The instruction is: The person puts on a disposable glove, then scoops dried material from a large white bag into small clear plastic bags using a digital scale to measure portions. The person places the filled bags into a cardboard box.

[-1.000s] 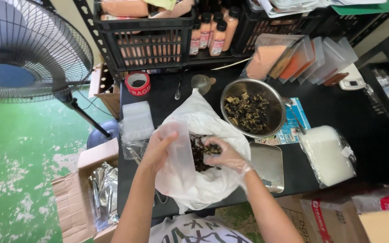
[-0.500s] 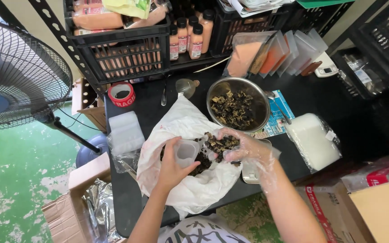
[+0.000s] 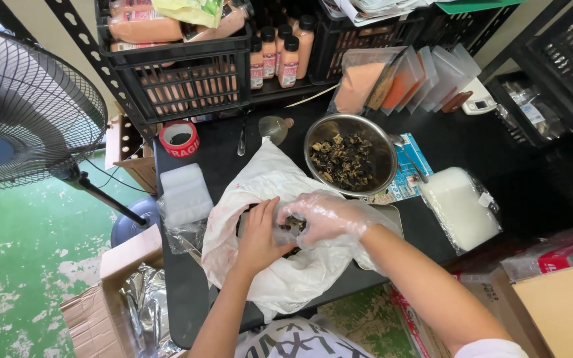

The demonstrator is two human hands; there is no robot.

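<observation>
both hands close on dried dark bits over the white bag: bare left hand, gloved right hand. they look light and brittle; a soft, cupped grip suits.

Soft, even daylight fills the scene, bright without harsh shadows. The white plastic bag under the hands is nearly washed out, its folds faint. The metal bowl just beyond the grip shows a pale sheen along its rim. The black table swallows detail. Focus is sharp around the hands; straight lines bend toward the frame's edges, and the fan far left bulges.
</observation>
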